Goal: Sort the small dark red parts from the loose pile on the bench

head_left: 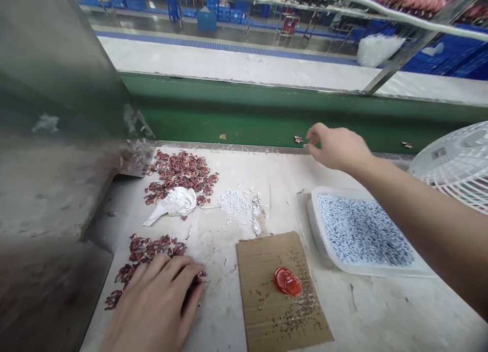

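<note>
Table [366,316] is seen under both hands. Tray [316,225] of white bits sits below the right forearm; cardboard [263,311] lies right of the left hand. Red pieces [143,250] are pressed under the left hand [152,306], laid flat with fingers spread, nothing gripped. They are judged tiny, light, thin; best pinched at edges. One piece [298,138] is touched by loosely curled right hand [335,146] fingertips.

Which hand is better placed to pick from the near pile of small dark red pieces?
Left, likely. The left hand lies flat on the near pile of small dark red pieces; the right hand is away at the green conveyor belt.
</note>
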### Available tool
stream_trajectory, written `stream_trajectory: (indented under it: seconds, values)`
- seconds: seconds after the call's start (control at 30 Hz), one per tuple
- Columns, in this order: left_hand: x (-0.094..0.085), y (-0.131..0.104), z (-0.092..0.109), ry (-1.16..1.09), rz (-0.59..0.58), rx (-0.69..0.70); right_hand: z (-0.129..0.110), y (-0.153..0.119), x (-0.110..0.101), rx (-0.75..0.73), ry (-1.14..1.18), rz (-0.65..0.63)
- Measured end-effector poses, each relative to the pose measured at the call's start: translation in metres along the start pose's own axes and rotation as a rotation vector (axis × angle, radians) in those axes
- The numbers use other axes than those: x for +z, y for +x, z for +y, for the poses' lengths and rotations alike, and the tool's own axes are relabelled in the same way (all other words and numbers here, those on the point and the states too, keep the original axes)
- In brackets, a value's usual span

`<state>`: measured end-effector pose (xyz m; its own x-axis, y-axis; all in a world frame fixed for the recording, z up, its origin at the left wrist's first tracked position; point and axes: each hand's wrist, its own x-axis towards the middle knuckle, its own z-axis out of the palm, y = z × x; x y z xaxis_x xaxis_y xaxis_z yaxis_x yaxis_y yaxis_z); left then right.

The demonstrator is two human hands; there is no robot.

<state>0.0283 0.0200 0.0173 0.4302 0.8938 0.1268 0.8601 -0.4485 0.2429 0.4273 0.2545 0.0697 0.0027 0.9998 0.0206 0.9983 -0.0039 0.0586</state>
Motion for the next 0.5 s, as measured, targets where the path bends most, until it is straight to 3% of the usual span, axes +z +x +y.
stream_trajectory:
  seconds: [0.13, 0.27, 0.37, 0.5]
  values:
    - [0.001, 0.013, -0.001, -0.077, 0.013, 0.043, 0.043, -0.103, -0.021, 0.018, 0.094, -0.121]
    - [0.008, 0.020, 0.001, -0.115, 0.117, 0.075, 0.065, -0.189, -0.002, 0.027, 0.160, -0.227]
    - [0.011, 0.016, 0.003, -0.142, 0.137, 0.124, 0.066, -0.212, 0.021, 0.048, 0.218, -0.177]
    - [0.011, 0.006, 0.000, -0.120, 0.126, 0.074, 0.069, -0.209, 0.030, 0.067, 0.314, -0.100]
